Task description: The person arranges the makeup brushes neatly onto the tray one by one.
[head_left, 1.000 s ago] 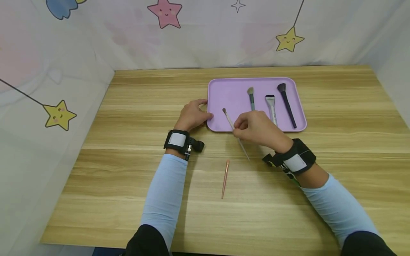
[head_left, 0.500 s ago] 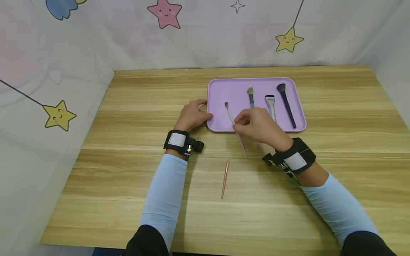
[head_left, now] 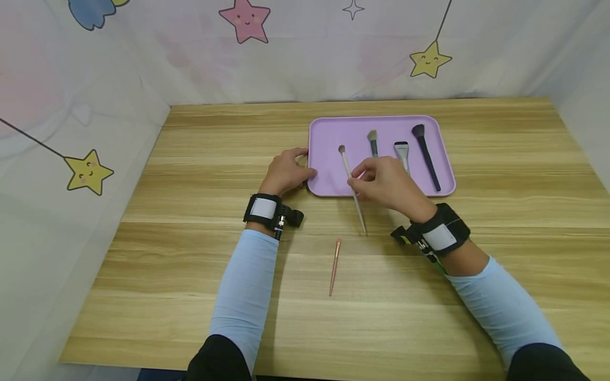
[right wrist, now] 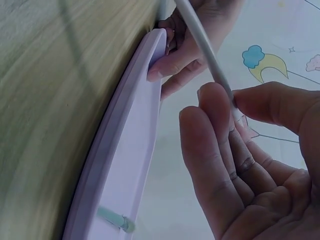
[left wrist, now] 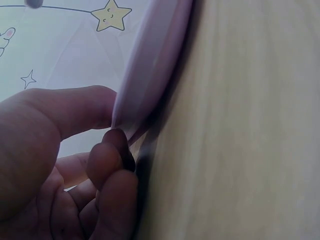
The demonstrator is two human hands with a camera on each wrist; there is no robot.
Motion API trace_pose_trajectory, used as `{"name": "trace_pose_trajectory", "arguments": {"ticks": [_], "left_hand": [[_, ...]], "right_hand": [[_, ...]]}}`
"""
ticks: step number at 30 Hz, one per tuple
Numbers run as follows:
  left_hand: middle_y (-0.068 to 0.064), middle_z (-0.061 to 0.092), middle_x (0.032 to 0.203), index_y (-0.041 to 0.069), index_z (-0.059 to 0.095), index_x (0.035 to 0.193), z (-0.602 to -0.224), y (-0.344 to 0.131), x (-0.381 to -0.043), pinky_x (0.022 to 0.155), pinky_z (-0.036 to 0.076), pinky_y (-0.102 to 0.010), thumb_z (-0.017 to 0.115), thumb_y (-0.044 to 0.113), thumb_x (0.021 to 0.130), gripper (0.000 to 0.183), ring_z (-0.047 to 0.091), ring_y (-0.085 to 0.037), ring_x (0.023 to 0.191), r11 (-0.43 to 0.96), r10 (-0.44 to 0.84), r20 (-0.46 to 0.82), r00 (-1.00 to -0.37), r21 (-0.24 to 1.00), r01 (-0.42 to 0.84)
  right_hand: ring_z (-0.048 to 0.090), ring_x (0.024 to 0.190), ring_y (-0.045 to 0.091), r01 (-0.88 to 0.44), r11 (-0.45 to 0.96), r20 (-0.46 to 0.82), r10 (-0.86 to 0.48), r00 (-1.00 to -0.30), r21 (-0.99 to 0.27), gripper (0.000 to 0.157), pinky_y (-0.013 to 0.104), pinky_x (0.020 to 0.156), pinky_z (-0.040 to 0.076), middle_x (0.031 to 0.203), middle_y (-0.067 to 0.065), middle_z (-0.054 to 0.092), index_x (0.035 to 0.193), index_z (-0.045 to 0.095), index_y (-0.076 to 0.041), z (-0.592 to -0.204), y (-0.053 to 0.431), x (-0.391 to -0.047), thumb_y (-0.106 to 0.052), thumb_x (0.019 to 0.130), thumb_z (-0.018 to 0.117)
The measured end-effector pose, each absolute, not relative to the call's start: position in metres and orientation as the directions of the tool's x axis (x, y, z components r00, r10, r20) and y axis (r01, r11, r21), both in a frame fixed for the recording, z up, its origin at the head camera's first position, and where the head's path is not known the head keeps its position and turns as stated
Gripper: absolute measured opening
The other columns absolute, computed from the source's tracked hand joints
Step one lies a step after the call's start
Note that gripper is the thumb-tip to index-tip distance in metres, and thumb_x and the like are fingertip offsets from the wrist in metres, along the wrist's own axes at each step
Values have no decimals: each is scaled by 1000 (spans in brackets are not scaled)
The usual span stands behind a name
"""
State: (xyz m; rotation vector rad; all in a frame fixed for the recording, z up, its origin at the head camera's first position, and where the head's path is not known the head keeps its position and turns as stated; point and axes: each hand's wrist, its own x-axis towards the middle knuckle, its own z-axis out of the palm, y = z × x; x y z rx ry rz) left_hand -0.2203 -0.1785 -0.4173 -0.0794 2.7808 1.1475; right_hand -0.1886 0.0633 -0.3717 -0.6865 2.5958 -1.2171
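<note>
One white brush (head_left: 357,205) sits pinched between thumb and fingertips of the right hand (head_left: 383,182), slanting over the near rim of the purple tray (head_left: 329,137), though from my feed I can't tell if its bristles touch down. Left hand (head_left: 286,172) grips the tray's left edge, thumb over the rim, and I've got a green brush (head_left: 374,144), silver brush (head_left: 402,155) and black brush (head_left: 427,159) lying in it, plus a pink brush (head_left: 335,267) on the wooden table (head_left: 200,254).

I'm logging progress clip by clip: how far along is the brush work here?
Apparently done: the green-handled brush, silver brush and black brush lie on the purple tray. In hand: the right hand pinches the white brush, its bristles over the tray, while the left hand grips the tray's edge. Probably remaining: the pink brush, lying on the table.
</note>
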Motion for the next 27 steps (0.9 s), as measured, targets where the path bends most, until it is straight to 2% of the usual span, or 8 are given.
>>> {"name": "trace_pose_trajectory", "arguments": {"ticks": [15,27], "left_hand": [[-3,63,66,20,50,134,-416,-179,-220,49,45,-30,68,27,74,63,58,-15,51,700,7,-153,-988,707,-104],[-3,63,66,21,49,134,-414,-177,-218,48,43,-29,69,28,74,64,58,-15,52,697,2,-162,-987,707,-114]], "right_hand": [[63,57,19,-311,561,38,-445,-895,-768,19,29,48,49,67,2,67,93,65,-10,-373,67,-195,-27,85,65],[61,55,14,-307,568,63,-408,-911,-763,18,27,46,48,64,1,66,93,66,-11,-372,70,-199,-27,85,65]]}}
